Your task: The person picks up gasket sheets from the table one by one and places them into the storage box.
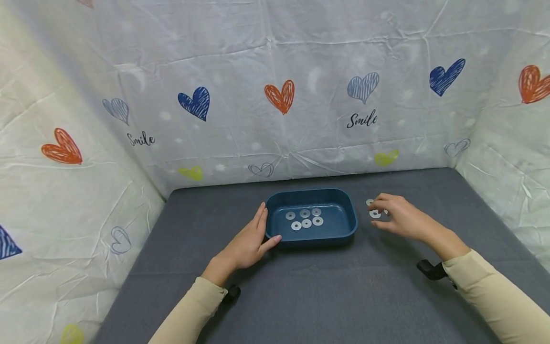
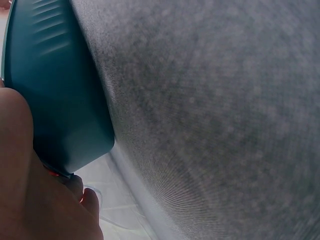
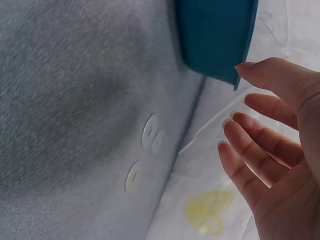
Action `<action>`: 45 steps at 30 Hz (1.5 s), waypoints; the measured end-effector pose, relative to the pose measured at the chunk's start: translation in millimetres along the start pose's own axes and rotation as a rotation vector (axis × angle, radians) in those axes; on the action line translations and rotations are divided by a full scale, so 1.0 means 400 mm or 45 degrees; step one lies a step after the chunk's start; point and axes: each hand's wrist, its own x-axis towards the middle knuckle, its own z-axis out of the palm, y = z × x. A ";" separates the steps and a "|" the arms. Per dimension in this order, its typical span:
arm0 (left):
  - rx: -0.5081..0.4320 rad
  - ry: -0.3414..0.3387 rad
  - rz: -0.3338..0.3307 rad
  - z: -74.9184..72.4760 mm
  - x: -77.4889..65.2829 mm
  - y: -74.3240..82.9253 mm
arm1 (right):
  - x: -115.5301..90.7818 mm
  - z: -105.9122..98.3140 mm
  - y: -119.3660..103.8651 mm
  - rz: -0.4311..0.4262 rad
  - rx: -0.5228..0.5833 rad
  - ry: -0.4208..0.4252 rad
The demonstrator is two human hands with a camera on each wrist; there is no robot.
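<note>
Washers point(image 1: 303, 224), 6 of them, lie flat in the blue tray point(image 1: 311, 241), to the right of the left hand point(image 1: 245, 244) and to the left of the right hand point(image 1: 401, 217). They form 2 rough rows of 3, the nearer row a little closer to the person than the other. The left hand is unclenched: its straight fingers lie along the tray's left wall, and its thumb reaches round to the near corner, touching there. The right hand is loosely bent and released, thumb apart from the fingers, with nothing visible between them. Just under and beyond its fingertips, 3 loose washers point(image 1: 372, 216) lie close together on the grey table point(image 1: 301, 296), partly hidden by the fingers in the head view; the right wrist view shows all 3, apart from the fingertips. Both forearms wear cream sleeves point(image 1: 485, 282), with a black mount point(image 1: 431, 270) below the right wrist. Well beyond both hands hangs a white curtain point(image 1: 232, 57), printed with orange, blue and yellow hearts and the word "Smile".
</note>
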 end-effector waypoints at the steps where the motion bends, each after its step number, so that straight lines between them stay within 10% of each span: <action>1: 0.001 0.000 0.000 0.000 0.000 0.000 | -0.002 -0.001 0.002 0.002 -0.007 -0.002; 45: -0.013 -0.020 -0.016 0.000 0.000 -0.001 | 0.005 0.031 0.202 0.327 -0.036 -0.050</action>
